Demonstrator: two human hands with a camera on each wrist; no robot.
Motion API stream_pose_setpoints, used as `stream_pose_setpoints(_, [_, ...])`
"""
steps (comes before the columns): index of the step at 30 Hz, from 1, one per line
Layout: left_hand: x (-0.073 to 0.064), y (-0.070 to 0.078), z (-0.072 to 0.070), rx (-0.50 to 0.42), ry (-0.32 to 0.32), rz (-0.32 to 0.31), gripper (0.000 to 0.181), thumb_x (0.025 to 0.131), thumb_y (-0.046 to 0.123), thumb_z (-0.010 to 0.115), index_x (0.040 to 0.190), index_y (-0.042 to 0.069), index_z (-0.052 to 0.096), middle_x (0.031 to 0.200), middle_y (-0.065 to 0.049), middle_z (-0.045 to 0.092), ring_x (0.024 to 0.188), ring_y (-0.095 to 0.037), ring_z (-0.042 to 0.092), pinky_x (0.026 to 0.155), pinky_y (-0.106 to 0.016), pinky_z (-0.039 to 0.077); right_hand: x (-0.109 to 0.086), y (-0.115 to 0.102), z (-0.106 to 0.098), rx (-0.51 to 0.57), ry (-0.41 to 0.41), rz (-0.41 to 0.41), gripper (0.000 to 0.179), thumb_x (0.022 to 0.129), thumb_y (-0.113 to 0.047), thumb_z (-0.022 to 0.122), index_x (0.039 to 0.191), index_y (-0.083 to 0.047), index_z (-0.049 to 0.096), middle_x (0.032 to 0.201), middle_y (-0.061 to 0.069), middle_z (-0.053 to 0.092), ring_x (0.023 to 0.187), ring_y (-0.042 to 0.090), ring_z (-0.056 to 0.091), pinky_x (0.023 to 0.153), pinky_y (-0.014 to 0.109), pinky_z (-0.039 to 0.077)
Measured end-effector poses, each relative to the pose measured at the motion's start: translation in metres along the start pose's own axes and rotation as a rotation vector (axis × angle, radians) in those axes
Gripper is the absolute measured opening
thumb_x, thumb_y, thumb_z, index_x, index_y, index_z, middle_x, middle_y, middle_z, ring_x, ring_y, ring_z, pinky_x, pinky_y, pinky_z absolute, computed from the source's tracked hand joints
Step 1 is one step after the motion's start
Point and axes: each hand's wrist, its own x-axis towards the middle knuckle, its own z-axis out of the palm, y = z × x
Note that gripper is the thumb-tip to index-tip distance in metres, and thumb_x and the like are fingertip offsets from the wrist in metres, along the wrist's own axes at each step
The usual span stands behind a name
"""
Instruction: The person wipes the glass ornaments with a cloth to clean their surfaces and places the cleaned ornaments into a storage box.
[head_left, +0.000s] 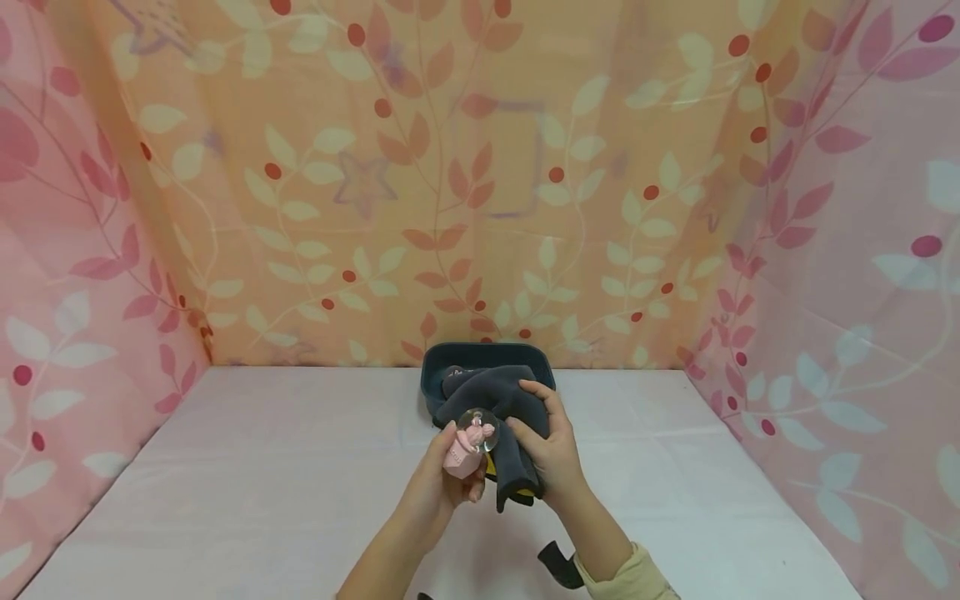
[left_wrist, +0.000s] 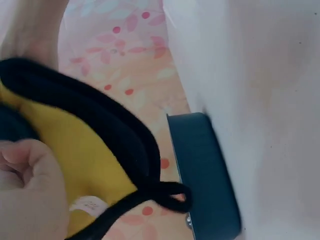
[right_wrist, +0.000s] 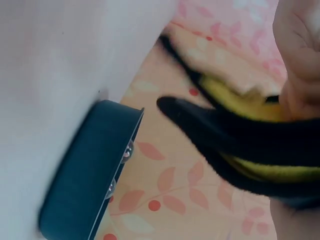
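My left hand (head_left: 442, 475) grips a small snow globe (head_left: 467, 458) by its pink faceted base, with thumb in front and fingers curled behind. Its clear dome, with a pink figure inside, leans toward the right hand. My right hand (head_left: 558, 442) holds a dark grey towel (head_left: 506, 387), thumb on top and fingers over its far side. The towel hangs folded beside the globe; the left wrist view shows its yellow underside (left_wrist: 80, 145), a white label (left_wrist: 89, 205) and a black hanging loop (left_wrist: 172, 195). Cloth blocks the globe in both wrist views.
Behind the towel, a dark teal tub (head_left: 430, 379) stands at the table's back edge. Clear domes (right_wrist: 111, 189) show over its rim. A dark curved piece (head_left: 561, 565) lies by the right sleeve. Leaf-patterned curtains (head_left: 300, 208) enclose the white table (head_left: 285, 467) behind and at both sides.
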Motion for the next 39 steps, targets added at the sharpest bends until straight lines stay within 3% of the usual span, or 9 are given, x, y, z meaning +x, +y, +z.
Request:
stream_pose_setpoints(9, [0.004,0.000,-0.019,0.007,0.169,0.017,0.044,0.103,0.049,0.033,0.104,0.011,0.055,0.075,-0.002,0.054,0.058,-0.011,0.047,0.063,-0.025,0.042,-0.002,-0.014,-0.005,-0.039,0.012,0.038,0.045,0.091,0.002,0.055,0.135,-0.005,0.045,0.134,0.020,0.041,0.103,0.025,0.057,0.079,0.030,0.053])
stream_pose_setpoints(13, [0.008,0.000,-0.028,0.040,0.207,0.033,0.046,0.102,0.050,0.035,0.103,0.009,0.056,0.075,-0.003,0.053,0.057,-0.012,0.047,0.064,-0.026,0.043,-0.002,-0.018,-0.005,-0.061,-0.008,0.076,0.049,0.091,0.003,0.055,0.138,-0.002,0.042,0.137,0.021,0.040,0.108,0.028,0.056,0.083,0.032,0.052])
stream_pose_setpoints(16, [0.008,0.001,-0.030,0.007,0.214,0.030,0.047,0.103,0.050,0.030,0.103,0.008,0.053,0.075,-0.003,0.053,0.056,-0.012,0.047,0.062,-0.025,0.043,-0.003,-0.018,-0.006,-0.096,0.032,0.052,0.049,0.091,0.004,0.053,0.138,-0.003,0.043,0.139,0.020,0.041,0.110,0.029,0.055,0.083,0.032,0.052])
stream_pose_setpoints(20, [0.000,0.002,-0.025,-0.076,0.166,0.003,0.051,0.104,0.051,0.018,0.104,0.010,0.048,0.074,-0.002,0.055,0.055,-0.012,0.048,0.057,-0.022,0.043,-0.003,-0.012,-0.005,-0.281,0.132,-0.155,0.043,0.092,0.007,0.052,0.134,-0.004,0.049,0.137,0.017,0.045,0.107,0.028,0.055,0.081,0.026,0.051])
stream_pose_setpoints(24, [-0.006,0.003,-0.010,-0.142,0.059,-0.047,0.057,0.103,0.055,0.012,0.104,0.011,0.049,0.074,0.000,0.061,0.054,-0.010,0.050,0.056,-0.020,0.044,-0.002,0.001,0.000,-0.529,0.210,-0.519,0.043,0.086,0.016,0.055,0.126,0.000,0.054,0.125,0.021,0.056,0.095,0.027,0.059,0.076,0.019,0.049])
stream_pose_setpoints(28, [-0.005,-0.002,0.007,-0.199,0.000,-0.115,0.057,0.103,0.054,0.012,0.107,0.010,0.048,0.074,0.000,0.064,0.050,-0.008,0.051,0.055,-0.020,0.043,-0.001,0.011,0.006,-0.626,0.206,-0.824,0.046,0.079,0.022,0.057,0.120,0.002,0.055,0.107,0.022,0.063,0.077,0.025,0.058,0.071,0.020,0.050])
stream_pose_setpoints(32, [0.000,-0.006,0.014,-0.228,0.023,-0.141,0.057,0.103,0.053,0.011,0.103,0.010,0.050,0.074,0.000,0.062,0.049,-0.005,0.050,0.054,-0.019,0.042,-0.003,0.019,0.012,-0.620,0.098,-0.972,0.026,0.092,0.002,0.057,0.118,0.001,0.055,0.099,0.021,0.064,0.074,0.024,0.057,0.074,0.022,0.050])
stream_pose_setpoints(35, [0.001,-0.008,0.014,-0.237,0.024,-0.139,0.063,0.103,0.053,0.010,0.094,0.012,0.057,0.070,0.003,0.059,0.050,-0.004,0.050,0.054,-0.018,0.042,-0.003,0.025,0.014,-0.631,-0.022,-1.055,0.026,0.100,-0.017,0.052,0.121,-0.001,0.055,0.104,0.021,0.062,0.090,0.024,0.060,0.091,0.025,0.046])
stream_pose_setpoints(39, [0.002,-0.010,0.012,-0.208,-0.017,-0.138,0.065,0.103,0.056,0.014,0.087,0.017,0.063,0.065,0.006,0.055,0.051,-0.004,0.049,0.054,-0.018,0.040,0.002,0.031,0.014,-0.639,-0.128,-1.125,0.029,0.102,-0.021,0.050,0.124,-0.003,0.052,0.118,0.025,0.055,0.112,0.030,0.055,0.104,0.034,0.038])
